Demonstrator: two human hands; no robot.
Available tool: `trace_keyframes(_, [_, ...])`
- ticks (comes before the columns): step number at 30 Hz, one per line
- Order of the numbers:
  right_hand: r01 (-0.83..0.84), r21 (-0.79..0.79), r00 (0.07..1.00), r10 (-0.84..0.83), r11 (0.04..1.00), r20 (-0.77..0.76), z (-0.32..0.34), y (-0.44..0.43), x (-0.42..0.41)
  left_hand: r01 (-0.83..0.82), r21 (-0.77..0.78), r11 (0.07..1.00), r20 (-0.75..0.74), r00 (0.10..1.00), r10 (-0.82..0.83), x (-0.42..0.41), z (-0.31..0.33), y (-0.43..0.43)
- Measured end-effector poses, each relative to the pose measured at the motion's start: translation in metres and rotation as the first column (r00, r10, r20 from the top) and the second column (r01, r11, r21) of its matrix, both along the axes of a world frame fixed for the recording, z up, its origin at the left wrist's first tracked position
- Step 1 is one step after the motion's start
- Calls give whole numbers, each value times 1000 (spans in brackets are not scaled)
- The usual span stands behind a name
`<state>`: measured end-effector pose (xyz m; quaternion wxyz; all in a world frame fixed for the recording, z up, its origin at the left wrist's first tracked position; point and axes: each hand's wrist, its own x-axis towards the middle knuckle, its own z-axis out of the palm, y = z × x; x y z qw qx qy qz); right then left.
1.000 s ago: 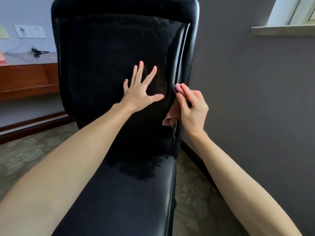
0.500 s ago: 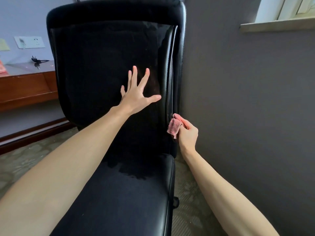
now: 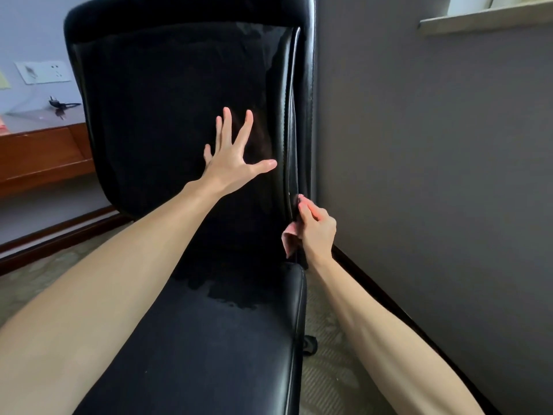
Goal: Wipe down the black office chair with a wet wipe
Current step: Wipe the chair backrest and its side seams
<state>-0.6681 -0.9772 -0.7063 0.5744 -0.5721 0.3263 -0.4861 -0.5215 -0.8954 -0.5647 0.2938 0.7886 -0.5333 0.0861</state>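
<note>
Head view is showing the left hand [image 3: 232, 163] pressing flat, fingers spread, on the chair [image 3: 167, 115] back, while the right hand [image 3: 317, 232] is pinching the pink wipe [image 3: 289, 238] against the right edge seam. Risk: the bunched wipe may be skipping the groove, or slipping loose from the fingers.

Daylight from the window sill [image 3: 484, 18] at upper right puts glare on the dim chair backrest [image 3: 179, 115]; edges bow.
</note>
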Motion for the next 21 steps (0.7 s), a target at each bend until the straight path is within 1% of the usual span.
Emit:
trace_keyframes(3, [52,-110,995,-43,993,86,31,0,2,1,-9,1000,4,1000,-1,1,0,0])
trace_keyframes(5, [48,-146,996,-38,988,76,27,3,2,0,-6,1000,5,1000,0,0,0,-1])
trace_keyframes(7, [20,-121,999,-16,992,35,1,9,-2,0,-4,1000,3,1000,0,0,0,-2])
trace_keyframes(8, [9,-79,1000,-7,997,21,-15,13,-5,-5,-5,1000,6,1000,5,-1,0,-3])
trace_keyframes(11, [3,43,999,-5,999,39,-33,18,-10,-9,-12,1000,8,1000,9,-1,-2,-4])
trace_keyframes(13, [8,100,997,-16,995,82,-20,17,-7,-9,-13,1000,6,1000,9,-1,-2,-3])
trace_keyframes(14, [13,92,993,-24,996,118,-10,15,-6,-6,-12,1000,5,1000,7,-1,-1,-3])
trace_keyframes(17, [46,-35,977,-37,998,210,33,9,-2,-6,-8,1000,10,1000,6,-1,-1,-3])
trace_keyframes(19, [23,-64,957,-4,998,288,60,6,0,-14,-16,1000,15,1000,14,-3,-2,-3])
trace_keyframes(21, [3,-62,941,19,998,339,71,5,3,-18,-28,999,15,1000,18,-5,-5,-3])
